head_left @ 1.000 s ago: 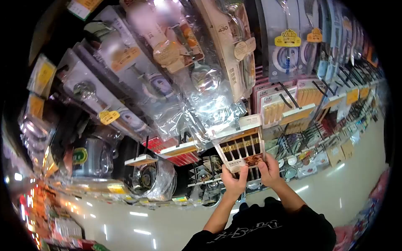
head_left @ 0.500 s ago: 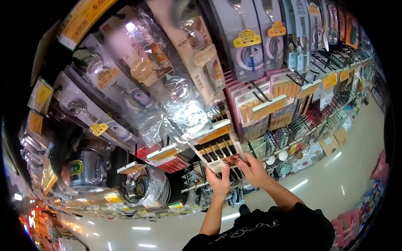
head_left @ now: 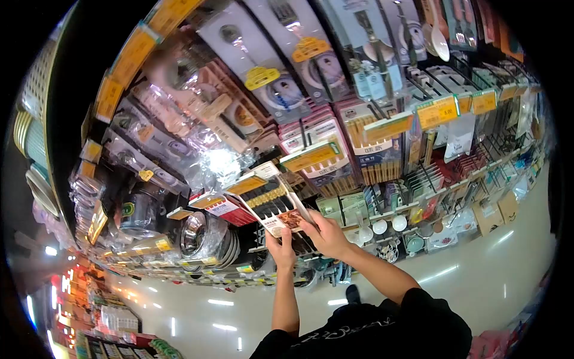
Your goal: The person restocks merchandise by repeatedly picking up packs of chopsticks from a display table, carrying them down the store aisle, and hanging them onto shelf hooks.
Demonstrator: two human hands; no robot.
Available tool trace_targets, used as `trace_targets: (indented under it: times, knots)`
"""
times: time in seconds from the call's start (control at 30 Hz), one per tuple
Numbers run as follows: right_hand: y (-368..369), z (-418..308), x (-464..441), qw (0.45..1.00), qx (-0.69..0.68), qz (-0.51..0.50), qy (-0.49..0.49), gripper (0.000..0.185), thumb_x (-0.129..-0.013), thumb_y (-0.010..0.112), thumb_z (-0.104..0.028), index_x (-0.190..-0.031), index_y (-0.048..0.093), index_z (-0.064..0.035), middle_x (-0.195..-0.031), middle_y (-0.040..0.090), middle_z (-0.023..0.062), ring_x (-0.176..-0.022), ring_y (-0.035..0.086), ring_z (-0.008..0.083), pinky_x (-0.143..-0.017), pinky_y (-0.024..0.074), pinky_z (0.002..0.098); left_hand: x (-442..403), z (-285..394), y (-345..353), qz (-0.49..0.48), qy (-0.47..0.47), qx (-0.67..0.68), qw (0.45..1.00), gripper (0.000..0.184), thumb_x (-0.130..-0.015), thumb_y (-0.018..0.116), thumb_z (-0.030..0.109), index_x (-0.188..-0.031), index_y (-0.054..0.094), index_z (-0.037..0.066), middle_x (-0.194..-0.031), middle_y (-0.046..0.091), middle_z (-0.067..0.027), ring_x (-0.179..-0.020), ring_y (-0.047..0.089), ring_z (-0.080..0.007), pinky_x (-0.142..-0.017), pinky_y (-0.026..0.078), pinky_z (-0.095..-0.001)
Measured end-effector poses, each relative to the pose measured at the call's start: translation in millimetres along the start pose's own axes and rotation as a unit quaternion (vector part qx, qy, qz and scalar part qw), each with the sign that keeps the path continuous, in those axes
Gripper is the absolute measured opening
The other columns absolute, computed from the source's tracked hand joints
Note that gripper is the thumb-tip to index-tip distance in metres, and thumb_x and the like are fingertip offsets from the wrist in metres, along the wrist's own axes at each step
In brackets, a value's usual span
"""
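Observation:
A flat pack of black chopsticks with gold bands (head_left: 267,200) is tilted in front of the shelf hooks, with a white and red printed card at its lower end. My left hand (head_left: 282,250) grips the bottom left corner, thumb on the front. My right hand (head_left: 326,234) holds the lower right edge, fingers closed on it. The pack's upper end is close to a yellow price tag (head_left: 248,183); whether it touches the hook there I cannot tell. Beside it hang packs of light wooden chopsticks (head_left: 379,170).
Carded spoons and forks (head_left: 263,78) hang on the rack above. Metal bowls (head_left: 192,233) and a dark pot (head_left: 139,212) stand on the left shelf. Price-tagged hooks jut out along the rack. Cardboard boxes (head_left: 489,215) sit low at right, by the shiny floor (head_left: 430,266).
My view has turned, so the rack appears shifted left and more of its right side shows. Both hands still hold the chopstick pack, which appears slightly further left and higher in view.

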State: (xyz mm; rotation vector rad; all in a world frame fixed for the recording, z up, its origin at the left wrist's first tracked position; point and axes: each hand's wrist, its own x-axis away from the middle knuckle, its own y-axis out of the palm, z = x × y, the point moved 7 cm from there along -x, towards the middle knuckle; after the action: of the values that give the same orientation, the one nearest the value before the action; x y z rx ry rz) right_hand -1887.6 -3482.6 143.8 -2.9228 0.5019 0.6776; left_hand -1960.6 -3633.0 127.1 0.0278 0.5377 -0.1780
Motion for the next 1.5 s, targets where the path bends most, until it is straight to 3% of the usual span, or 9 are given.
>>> trace_targets:
  times: [0.4,0.5,0.77,0.9,1.07,1.13,1.2,1.37,1.5]
  knots:
    - [2,8,-11,0.999,0.007,0.037,-0.034,0.033,-0.095,0.056,-0.017,-0.121,0.053,0.0034,-0.098,0.067,0.0182,-0.086,0.067,0.0275,-0.075,0.0514,0.0345,-10,-7,4,0.01,0.011,0.042,0.999,0.037,-0.091,0.064,0.022,-0.115,0.051,-0.001,-0.102,0.059,-0.0052,-0.088,0.055,-0.0111,-0.078,0.045,-0.0249]
    - [4,4,-10,0.997,0.006,0.059,-0.042,0.029,-0.095,0.054,-0.021,-0.116,0.055,-0.0028,-0.09,0.065,0.0207,-0.082,0.064,0.0385,-0.068,0.0503,0.0401,-8,-14,0,0.011,0.008,0.017,1.0,0.041,-0.091,0.063,0.022,-0.12,0.049,-0.004,-0.109,0.06,-0.0085,-0.094,0.057,-0.0143,-0.083,0.046,-0.0287]
    - [10,-13,-14,0.993,0.07,0.049,-0.079,0.028,-0.093,0.058,-0.017,-0.116,0.057,-0.0014,-0.091,0.064,0.0211,-0.08,0.065,0.0377,-0.066,0.0509,0.0384,-8,-30,2,0.026,0.026,0.104,0.994,0.049,-0.09,0.065,0.029,-0.121,0.047,-0.004,-0.109,0.059,-0.0091,-0.094,0.056,-0.0154,-0.083,0.045,-0.0286]
    - [12,1,-12,0.992,0.075,0.069,-0.068,0.029,-0.092,0.058,-0.017,-0.116,0.057,-0.0007,-0.088,0.065,0.0206,-0.074,0.066,0.0326,-0.064,0.0511,0.035,-8,-30,1,0.023,0.008,0.107,0.994,0.051,-0.09,0.065,0.031,-0.122,0.047,-0.004,-0.107,0.058,-0.0088,-0.094,0.055,-0.015,-0.084,0.044,-0.0281]
    - [12,7,-11,0.991,0.033,0.109,-0.07,0.03,-0.093,0.059,-0.014,-0.118,0.056,0.0017,-0.087,0.067,0.0165,-0.071,0.065,0.0215,-0.065,0.051,0.031,-17,-5,0,0.009,-0.005,0.059,0.998,0.03,-0.088,0.068,0.019,-0.105,0.054,-0.001,-0.093,0.063,-0.0058,-0.082,0.058,-0.0123,-0.075,0.047,-0.0271]
    - [12,1,-10,0.991,0.026,0.11,-0.077,0.031,-0.094,0.058,-0.013,-0.12,0.055,0.0035,-0.091,0.068,0.0125,-0.075,0.063,0.0149,-0.066,0.0506,0.0288,-17,-4,-3,-0.001,-0.019,0.053,0.998,0.03,-0.087,0.068,0.018,-0.106,0.054,-0.001,-0.094,0.063,-0.0064,-0.083,0.058,-0.0123,-0.076,0.047,-0.0276]
    - [15,-1,-7,0.992,-0.008,0.108,-0.059,0.031,-0.094,0.057,-0.012,-0.121,0.055,0.0031,-0.093,0.068,0.0112,-0.076,0.062,0.0133,-0.067,0.0502,0.0279,-17,9,-6,-0.039,-0.048,0.006,0.998,0.038,-0.089,0.065,0.02,-0.117,0.051,-0.001,-0.103,0.058,-0.0057,-0.09,0.055,-0.012,-0.081,0.045,-0.0272]
    - [20,2,-5,0.993,-0.02,0.108,-0.031,0.027,-0.096,0.054,-0.014,-0.114,0.057,0.0053,-0.092,0.067,0.0097,-0.08,0.061,0.0122,-0.073,0.0499,0.0283,-17,2,-11,-0.047,-0.035,0.002,0.998,0.035,-0.088,0.066,0.015,-0.116,0.051,0.0,-0.099,0.059,-0.0037,-0.083,0.055,-0.01,-0.074,0.046,-0.0245]
    - [17,-1,-8,0.992,-0.015,0.12,-0.029,0.025,-0.096,0.054,-0.014,-0.112,0.058,0.0041,-0.082,0.064,0.0047,-0.071,0.056,0.0081,-0.065,0.0474,0.0254,-15,-19,-11,-0.043,-0.064,0.021,0.997,0.032,-0.089,0.064,0.013,-0.116,0.051,-0.001,-0.1,0.059,-0.0043,-0.085,0.055,-0.0093,-0.075,0.046,-0.024]
